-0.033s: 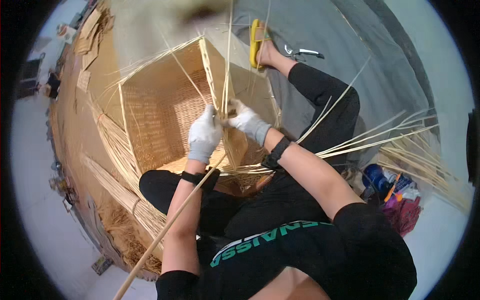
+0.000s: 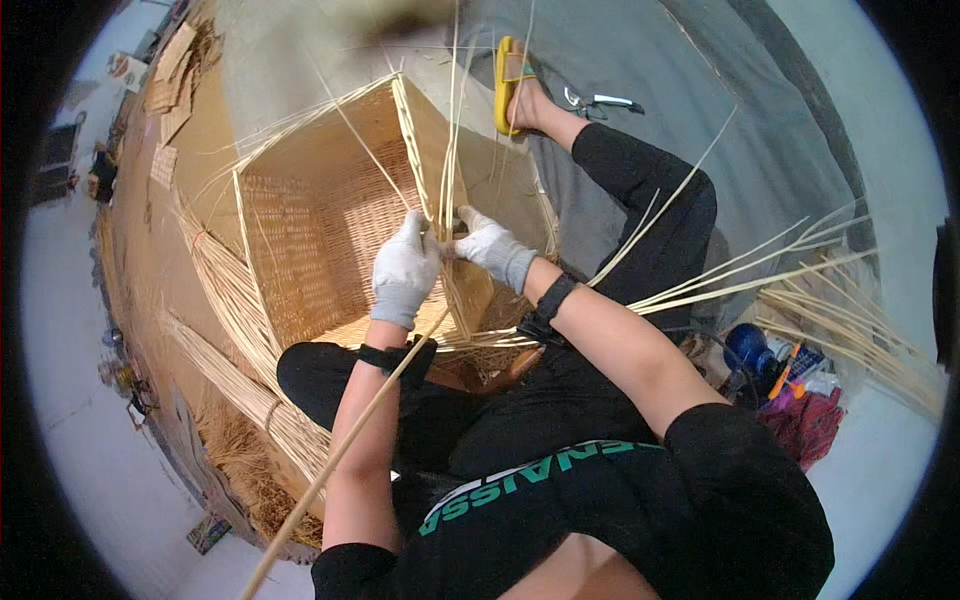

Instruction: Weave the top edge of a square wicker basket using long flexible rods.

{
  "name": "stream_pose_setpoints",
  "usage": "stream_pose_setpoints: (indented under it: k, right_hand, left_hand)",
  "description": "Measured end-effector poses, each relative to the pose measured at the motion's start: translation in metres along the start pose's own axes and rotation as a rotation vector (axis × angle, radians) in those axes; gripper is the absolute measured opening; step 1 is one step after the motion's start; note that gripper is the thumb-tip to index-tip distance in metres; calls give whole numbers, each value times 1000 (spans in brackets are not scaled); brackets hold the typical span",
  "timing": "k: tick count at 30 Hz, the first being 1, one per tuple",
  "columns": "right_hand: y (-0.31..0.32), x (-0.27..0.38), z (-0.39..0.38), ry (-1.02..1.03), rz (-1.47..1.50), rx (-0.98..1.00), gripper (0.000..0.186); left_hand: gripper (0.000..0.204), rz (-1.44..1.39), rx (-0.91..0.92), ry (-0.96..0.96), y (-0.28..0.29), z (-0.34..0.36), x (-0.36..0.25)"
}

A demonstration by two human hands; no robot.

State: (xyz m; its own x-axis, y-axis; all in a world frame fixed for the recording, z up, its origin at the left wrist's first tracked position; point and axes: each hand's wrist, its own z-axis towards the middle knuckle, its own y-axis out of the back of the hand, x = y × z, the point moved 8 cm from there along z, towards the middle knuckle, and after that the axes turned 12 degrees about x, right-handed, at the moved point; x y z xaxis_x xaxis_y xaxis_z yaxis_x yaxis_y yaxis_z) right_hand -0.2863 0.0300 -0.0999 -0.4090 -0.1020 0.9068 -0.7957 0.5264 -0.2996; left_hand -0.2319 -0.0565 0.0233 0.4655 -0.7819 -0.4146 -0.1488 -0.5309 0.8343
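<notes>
A woven wicker basket [image 2: 290,230] lies in front of me, its open mouth toward me. Both hands wear white gloves with grey cuffs and work at its right rim. My left hand [image 2: 407,262] is closed, thumb and fingers pinching the wicker strands at the rim. Close beside it, my right hand [image 2: 490,245] curls its fingers round the same upright wicker strands [image 2: 453,150]. The exact grip at the fingertips is partly hidden. One long thin strand slants across the basket mouth to my left hand. A thicker pale rod [image 2: 345,440] passes over my left forearm.
Wicker bundles [image 2: 225,275] lie left of the basket. Long loose strands [image 2: 720,285] reach out to the right. Pruning shears [image 2: 605,101] rest on the grey cloth beyond my foot in a yellow slipper [image 2: 503,85]. A blue bottle [image 2: 745,345] and a dark red cloth [image 2: 808,430] are at right.
The view has shifted slightly. My right hand's fingers have moved a little at the strands; both hands stay at the basket rim.
</notes>
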Motion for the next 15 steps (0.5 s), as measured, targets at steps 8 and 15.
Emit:
stream_pose_setpoints:
  k: [8,15]
  right_hand:
    - [-13,-25,-14,76,237,-61,57]
    - [-6,-21,-4,-46,-51,-114,42]
  left_hand:
    - [12,-74,66,-37,-2,-15,-6]
    - [15,-85,80,2,-3,-10,6]
